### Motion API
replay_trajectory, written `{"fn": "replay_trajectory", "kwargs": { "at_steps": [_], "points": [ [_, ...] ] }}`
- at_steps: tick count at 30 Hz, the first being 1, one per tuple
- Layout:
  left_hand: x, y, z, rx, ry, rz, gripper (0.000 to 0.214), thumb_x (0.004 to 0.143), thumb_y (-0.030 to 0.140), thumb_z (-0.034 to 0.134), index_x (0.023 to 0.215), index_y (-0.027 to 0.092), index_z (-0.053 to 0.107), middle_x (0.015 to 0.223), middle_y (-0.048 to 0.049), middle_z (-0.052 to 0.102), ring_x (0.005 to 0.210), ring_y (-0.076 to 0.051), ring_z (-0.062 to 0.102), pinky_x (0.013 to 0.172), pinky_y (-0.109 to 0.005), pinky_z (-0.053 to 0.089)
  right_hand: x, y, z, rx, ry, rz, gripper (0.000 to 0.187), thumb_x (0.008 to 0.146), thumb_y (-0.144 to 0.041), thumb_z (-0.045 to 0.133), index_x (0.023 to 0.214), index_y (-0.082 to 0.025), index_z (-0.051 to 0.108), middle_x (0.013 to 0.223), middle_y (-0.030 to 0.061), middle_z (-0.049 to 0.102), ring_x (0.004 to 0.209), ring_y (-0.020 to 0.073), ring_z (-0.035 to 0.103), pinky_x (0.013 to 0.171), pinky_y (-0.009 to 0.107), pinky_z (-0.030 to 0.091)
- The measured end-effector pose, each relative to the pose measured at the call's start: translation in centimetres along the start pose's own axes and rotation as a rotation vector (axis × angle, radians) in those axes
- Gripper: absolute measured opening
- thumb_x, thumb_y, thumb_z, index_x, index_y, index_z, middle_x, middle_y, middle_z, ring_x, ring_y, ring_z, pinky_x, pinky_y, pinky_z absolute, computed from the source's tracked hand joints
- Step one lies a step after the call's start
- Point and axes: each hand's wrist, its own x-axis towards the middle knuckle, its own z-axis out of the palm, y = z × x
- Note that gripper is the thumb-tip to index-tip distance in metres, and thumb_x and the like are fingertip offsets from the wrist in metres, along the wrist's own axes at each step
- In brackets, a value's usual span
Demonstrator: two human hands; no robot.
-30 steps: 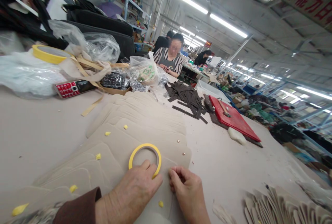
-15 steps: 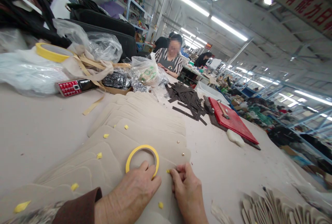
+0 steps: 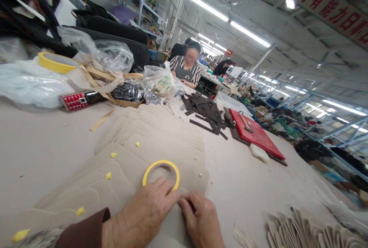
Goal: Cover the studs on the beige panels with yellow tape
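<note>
My left hand (image 3: 146,209) is closed on a roll of yellow tape (image 3: 147,169), its fingers over the near edge of the ring. Close to its fingertips is my right hand (image 3: 202,217), thumb and forefinger pinched together; whatever lies between them is hidden. Both hands are over fanned, overlapping beige sheet pieces (image 3: 169,133) with rounded edges. Small yellow tape bits (image 3: 108,175) dot several of the pieces, and two small metal studs (image 3: 200,175) show near their right edge.
A red phone (image 3: 76,101), clear plastic bags (image 3: 115,54) and another yellow tape roll (image 3: 57,62) lie at the left. Dark strips (image 3: 202,110) and a red board (image 3: 255,133) with a hammer (image 3: 245,123) lie beyond. Beige pieces (image 3: 310,229) stand bunched at right. A person (image 3: 185,69) sits opposite.
My right hand has moved left and slightly down, up to my left fingertips. The yellow bit at its fingertips no longer shows. My left hand and the tape roll have shifted slightly right.
</note>
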Motion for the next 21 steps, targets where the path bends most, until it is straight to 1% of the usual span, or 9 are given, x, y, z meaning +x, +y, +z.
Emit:
{"fn": "replay_trajectory", "kwargs": {
  "at_steps": [2,3,5,7,9,11,13,16,21],
  "points": [
    [0.1,-0.2,-0.2,-0.103,0.064,0.011,0.025,0.086,-0.001,0.048,0.087,0.021,0.061,0.087,-0.0019,0.064,0.076,-0.019,0.060,0.067,-0.027,0.050,-0.3,0.0,-0.6,0.088,-0.086,0.004,0.025,0.090,-0.023,0.058,0.068,-0.022,0.071,0.062,-0.0009,0.068,0.059,0.0141,0.066,0.056,0.020,0.044],
    [0.1,-0.3,-0.2,-0.140,0.097,0.016,0.025,0.088,0.001,0.048,0.087,0.022,0.061,0.084,-0.0010,0.064,0.073,-0.018,0.060,0.064,-0.026,0.050,-0.4,-0.1,-0.9,0.140,-0.084,-0.002,0.024,0.089,-0.022,0.059,0.069,-0.022,0.072,0.062,-0.0014,0.069,0.058,0.0133,0.065,0.055,0.019,0.043],
    [0.1,-0.5,0.0,-0.175,0.156,0.039,0.025,0.091,0.005,0.045,0.092,0.023,0.062,0.080,-0.0003,0.065,0.069,-0.017,0.062,0.062,-0.025,0.051,-0.3,-0.4,-1.5,0.238,0.009,-0.040,0.019,0.090,-0.021,0.058,0.080,-0.022,0.074,0.065,-0.0013,0.069,0.057,0.0122,0.064,0.055,0.018,0.045],
    [0.1,-0.6,0.4,-0.181,0.218,0.093,0.028,0.094,0.008,0.043,0.109,0.024,0.060,0.085,-0.0008,0.069,0.072,-0.017,0.066,0.066,-0.024,0.054,-0.1,-0.8,-1.9,0.304,0.141,-0.135,0.015,0.089,-0.018,0.057,0.094,-0.021,0.072,0.073,0.0001,0.071,0.061,0.0123,0.065,0.059,0.018,0.050],
    [0.1,-0.8,0.7,-0.170,0.285,0.161,0.037,0.095,0.009,0.041,0.128,0.022,0.050,0.098,-0.0034,0.073,0.082,-0.016,0.070,0.075,-0.023,0.057,0.2,-1.4,-2.1,0.315,0.224,-0.275,0.022,0.087,-0.011,0.058,0.105,-0.020,0.067,0.081,0.0020,0.071,0.067,0.0128,0.066,0.062,0.019,0.053],
    [0.0,-0.8,0.9,-0.144,0.349,0.201,0.042,0.096,0.008,0.038,0.137,0.019,0.039,0.110,-0.0070,0.073,0.092,-0.016,0.072,0.082,-0.023,0.057,0.5,-1.9,-2.2,0.284,0.246,-0.387,0.030,0.086,-0.005,0.056,0.111,-0.020,0.064,0.089,0.0049,0.072,0.077,0.0144,0.068,0.069,0.021,0.055],
    [0.0,-0.7,1.0,-0.121,0.381,0.212,0.039,0.096,0.007,0.036,0.134,0.017,0.039,0.109,-0.0082,0.074,0.092,-0.016,0.072,0.081,-0.022,0.057,0.6,-2.2,-2.1,0.245,0.223,-0.437,0.030,0.087,-0.002,0.052,0.109,-0.020,0.063,0.090,0.0062,0.071,0.080,0.0153,0.068,0.072,0.023,0.056],
    [0.1,-0.4,0.7,-0.148,0.348,0.206,0.029,0.094,0.005,0.035,0.116,0.019,0.049,0.093,-0.0043,0.073,0.076,-0.016,0.071,0.072,-0.022,0.056,0.6,-2.5,-1.7,0.192,0.220,-0.475,0.025,0.089,-0.002,0.047,0.100,-0.020,0.063,0.081,0.0046,0.071,0.072,0.0146,0.066,0.067,0.022,0.054],
    [0.0,0.1,0.3,-0.216,0.219,0.143,0.024,0.090,0.004,0.038,0.094,0.022,0.054,0.081,-0.0003,0.066,0.067,-0.017,0.064,0.060,-0.024,0.050,0.6,-2.6,-0.9,0.030,0.421,-0.489,0.022,0.087,-0.002,0.048,0.081,-0.019,0.060,0.062,-0.0004,0.063,0.054,0.0102,0.058,0.056,0.018,0.047]
  ]
}}
